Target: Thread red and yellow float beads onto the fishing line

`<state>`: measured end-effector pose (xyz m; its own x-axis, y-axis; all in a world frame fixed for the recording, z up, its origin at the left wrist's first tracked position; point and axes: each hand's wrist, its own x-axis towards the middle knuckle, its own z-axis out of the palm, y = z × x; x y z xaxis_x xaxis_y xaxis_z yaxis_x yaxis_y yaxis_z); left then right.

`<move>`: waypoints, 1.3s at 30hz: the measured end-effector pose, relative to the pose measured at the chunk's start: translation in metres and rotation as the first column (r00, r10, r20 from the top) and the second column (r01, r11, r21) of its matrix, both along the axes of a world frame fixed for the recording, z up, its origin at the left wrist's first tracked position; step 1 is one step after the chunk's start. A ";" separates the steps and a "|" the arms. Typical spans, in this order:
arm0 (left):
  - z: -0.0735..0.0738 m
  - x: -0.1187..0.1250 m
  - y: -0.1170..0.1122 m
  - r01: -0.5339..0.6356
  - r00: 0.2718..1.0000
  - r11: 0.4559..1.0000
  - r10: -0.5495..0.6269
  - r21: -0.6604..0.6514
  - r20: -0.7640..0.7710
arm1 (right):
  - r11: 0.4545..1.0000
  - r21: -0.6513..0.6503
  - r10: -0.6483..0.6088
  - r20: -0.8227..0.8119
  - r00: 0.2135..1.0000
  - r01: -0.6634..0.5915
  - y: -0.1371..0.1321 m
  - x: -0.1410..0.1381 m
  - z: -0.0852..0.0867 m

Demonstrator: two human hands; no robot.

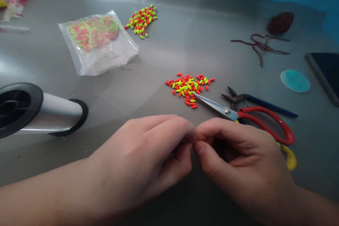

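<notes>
My left hand (148, 152) and my right hand (238, 155) meet fingertip to fingertip low in the middle of the view. Both are closed in a pinch, and whatever lies between the fingers is too small or too hidden to name. Just beyond them is a loose pile of small red and yellow-green oval beads (185, 86). Scissors (230, 113) with red handles lie behind my right hand, their tip touching the pile. Past the scissors are pliers (265, 104) with blue handles, and a yellow handle (290, 157) shows partly behind the right hand.
A large spool (58, 111) of clear line stands at left. Behind it are a clear bag (100, 56) of beads and a second bead pile (141, 21). To the right lie dark yarn (280, 23), cut strands (261, 45), a teal disc (295, 80) and a phone (324, 74).
</notes>
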<state>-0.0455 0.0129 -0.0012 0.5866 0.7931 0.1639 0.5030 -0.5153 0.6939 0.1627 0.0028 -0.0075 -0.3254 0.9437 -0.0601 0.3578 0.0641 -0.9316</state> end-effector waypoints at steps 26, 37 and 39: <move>0.005 -0.004 0.005 0.091 0.996 0.994 -0.090 0.067 -0.021 | 0.982 -0.185 -0.048 -0.106 0.993 0.028 0.003 0.001 0.007; 0.007 -0.017 0.001 0.163 0.984 0.983 -0.157 0.079 -0.081 | 0.923 -0.383 -0.114 -0.170 0.979 0.042 0.005 0.004 0.010; 0.006 -0.014 0.001 0.136 0.989 0.990 -0.133 0.047 -0.064 | 0.906 -0.422 -0.126 -0.202 0.971 0.030 0.005 0.004 0.010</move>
<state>-0.0596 0.0135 0.0050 0.6972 0.6981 0.1632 0.4671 -0.6150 0.6353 0.1670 0.0076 0.0026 -0.3018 0.8721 -0.3851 0.1289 -0.3630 -0.9229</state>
